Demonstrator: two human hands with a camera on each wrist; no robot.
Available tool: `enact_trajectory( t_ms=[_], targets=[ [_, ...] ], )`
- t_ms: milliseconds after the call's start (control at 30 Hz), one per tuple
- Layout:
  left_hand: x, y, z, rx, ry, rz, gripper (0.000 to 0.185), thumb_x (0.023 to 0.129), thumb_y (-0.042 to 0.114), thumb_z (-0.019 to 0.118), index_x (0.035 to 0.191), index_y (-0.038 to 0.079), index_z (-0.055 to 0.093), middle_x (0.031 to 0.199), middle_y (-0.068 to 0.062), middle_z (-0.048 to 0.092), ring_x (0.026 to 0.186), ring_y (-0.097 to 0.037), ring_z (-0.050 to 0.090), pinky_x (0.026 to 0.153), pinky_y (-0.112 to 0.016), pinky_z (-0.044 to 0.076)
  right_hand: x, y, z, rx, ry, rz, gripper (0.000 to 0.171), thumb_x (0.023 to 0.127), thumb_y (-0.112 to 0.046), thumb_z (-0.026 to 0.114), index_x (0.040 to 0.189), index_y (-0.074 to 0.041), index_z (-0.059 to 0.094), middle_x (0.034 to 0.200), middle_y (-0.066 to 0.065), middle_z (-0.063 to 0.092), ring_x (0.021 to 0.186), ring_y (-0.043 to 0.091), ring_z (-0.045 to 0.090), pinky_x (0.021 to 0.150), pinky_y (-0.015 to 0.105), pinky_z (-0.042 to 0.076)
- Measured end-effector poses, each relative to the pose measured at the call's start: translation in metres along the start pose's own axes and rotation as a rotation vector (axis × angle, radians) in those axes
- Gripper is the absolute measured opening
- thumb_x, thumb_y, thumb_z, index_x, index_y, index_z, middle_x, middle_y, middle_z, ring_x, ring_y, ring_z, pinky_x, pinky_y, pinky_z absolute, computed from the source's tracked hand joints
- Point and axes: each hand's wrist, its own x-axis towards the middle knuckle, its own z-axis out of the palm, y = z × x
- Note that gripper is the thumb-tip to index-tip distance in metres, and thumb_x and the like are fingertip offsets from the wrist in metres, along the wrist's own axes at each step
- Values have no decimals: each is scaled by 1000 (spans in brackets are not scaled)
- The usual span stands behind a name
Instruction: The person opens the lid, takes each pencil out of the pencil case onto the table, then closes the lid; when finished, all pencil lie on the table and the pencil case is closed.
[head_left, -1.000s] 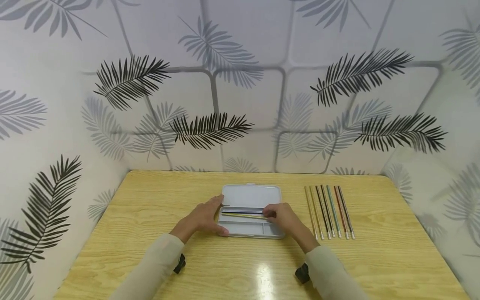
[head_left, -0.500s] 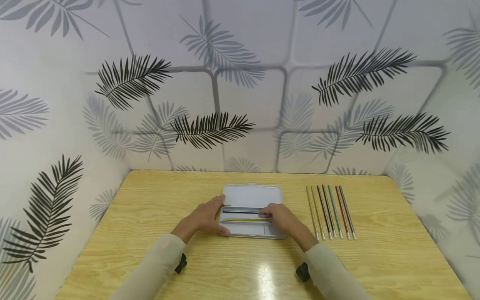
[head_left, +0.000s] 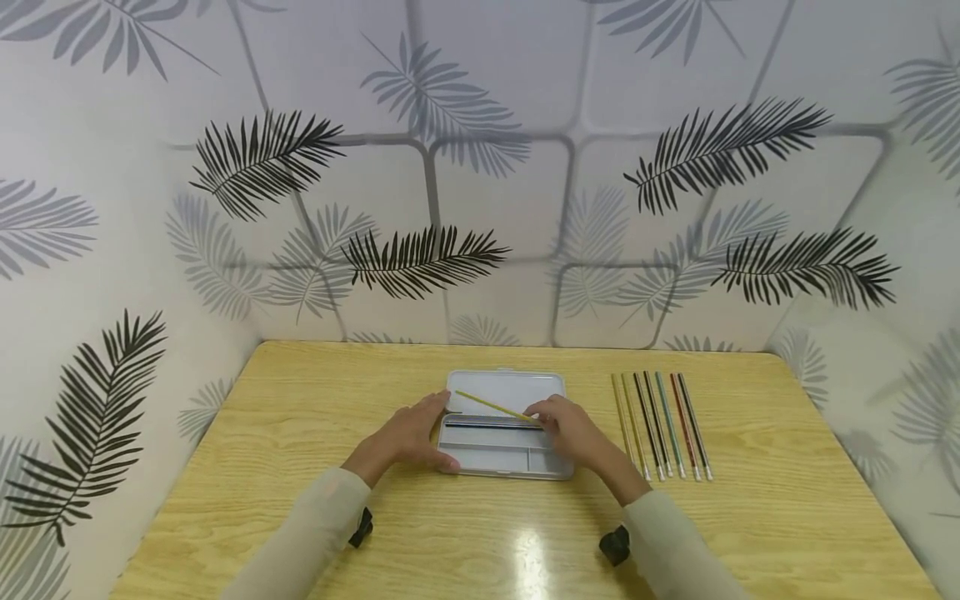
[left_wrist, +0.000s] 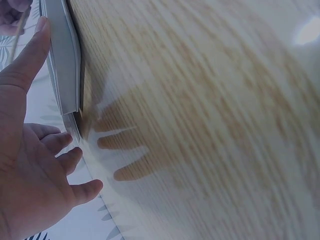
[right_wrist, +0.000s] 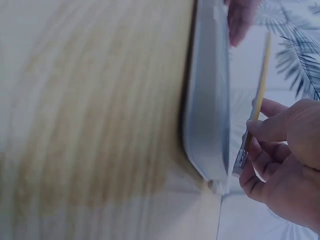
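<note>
A white pencil case [head_left: 491, 461] lies open on the table, its lid [head_left: 506, 390] folded back toward the wall. My right hand [head_left: 573, 432] pinches a yellow pencil [head_left: 491, 403] near its eraser end, above the case; the right wrist view shows the thumb and fingers around the pencil [right_wrist: 261, 90] close to its metal ferrule. Inside the rear compartment a dark pencil [head_left: 487, 427] lies lengthwise. At the left end of the case, my left hand [head_left: 408, 433] rests with fingers spread, thumb at the front corner. The left wrist view has the thumb along the case's side [left_wrist: 65, 65].
Right of the case, several pencils lie side by side, among them a teal pencil [head_left: 670, 425] and a red pencil [head_left: 686, 425], eraser ends toward me. The wooden table [head_left: 465, 533] meets a leaf-patterned wall [head_left: 495, 308] at the back.
The yellow pencil has come up out of the case's rear compartment in my right hand and now slants over the lid. My left hand stays at the case's left end.
</note>
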Motion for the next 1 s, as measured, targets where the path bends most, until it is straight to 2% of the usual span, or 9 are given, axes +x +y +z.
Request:
enact_trajectory(
  t_ms=[200,467,567,733,800,1000],
  targets=[
    [0,0,0,-6,1,-2,123,61,62,79,153,10,16,158,-11,23,146,-28,21,117,-51,21,-4,8,-14,118,25,135,30,90,4,57,118,-5,61,99,9,60,90,21,59,67,26,49],
    [0,0,1,-7,-5,-4,124,61,62,80,153,10,15,158,-10,22,147,-28,20,117,-51,21,-20,30,-40,264,50,232,33,94,-1,50,127,1,51,111,18,57,104,34,58,76,35,51],
    [1,0,1,-6,-6,-6,124,61,62,79,153,11,15,158,-9,22,147,-27,20,117,-51,21,-28,40,-52,303,53,259,37,95,-2,49,132,1,46,113,20,54,105,36,57,74,34,52],
    [2,-2,2,2,-3,-7,124,61,63,79,153,11,15,158,-9,22,146,-27,21,117,-51,21,-40,56,-71,377,36,265,48,95,-3,48,141,3,35,115,24,49,100,33,56,68,35,53],
    [2,-2,3,3,-4,-9,124,61,64,78,153,11,15,158,-9,22,147,-27,21,118,-50,21,-45,62,-78,403,22,265,52,94,-2,48,143,5,31,113,26,48,94,30,57,66,37,53],
    [2,-1,2,-2,0,-5,123,61,63,79,153,10,16,158,-10,22,146,-28,21,117,-51,22,-62,76,-98,437,-35,366,59,94,-3,51,145,7,24,108,28,50,76,21,58,64,40,55]
  ],
)
